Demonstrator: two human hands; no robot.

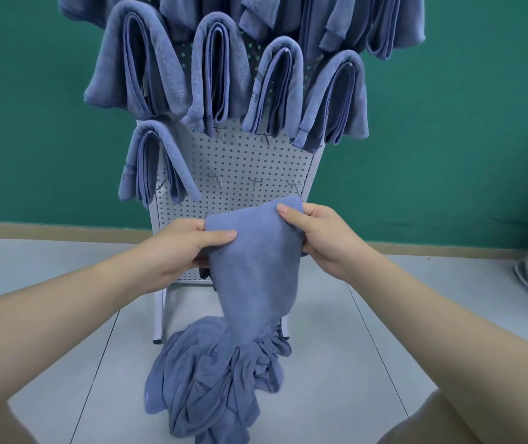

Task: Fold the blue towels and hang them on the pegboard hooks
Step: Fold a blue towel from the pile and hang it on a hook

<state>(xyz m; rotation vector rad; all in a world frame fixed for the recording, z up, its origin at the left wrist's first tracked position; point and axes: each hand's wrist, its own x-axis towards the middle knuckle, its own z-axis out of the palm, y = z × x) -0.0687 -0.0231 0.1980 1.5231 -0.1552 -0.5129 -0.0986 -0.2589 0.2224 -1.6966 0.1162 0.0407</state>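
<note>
Two forearms in view, both bare, no sleeves visible up to frame edge. Left hand (189,248) and right hand (320,238) bare: no gloves, no rings, no watch or bracelet on wrists. Fingernails short, unpainted. Bare knees at bottom corners.

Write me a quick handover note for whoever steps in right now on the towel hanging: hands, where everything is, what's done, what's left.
Left hand and right hand each pinch the top edge of one blue towel, held up in front of the pegboard; its lower end trails into the pile of loose towels on the floor.
Done: folded towels hang across the upper rows, and one folded towel hangs at the left of the lower part.
Left: fold the held towel, hang it on an empty hook, then work through the pile. Several bare hooks show on the lower board.
</note>
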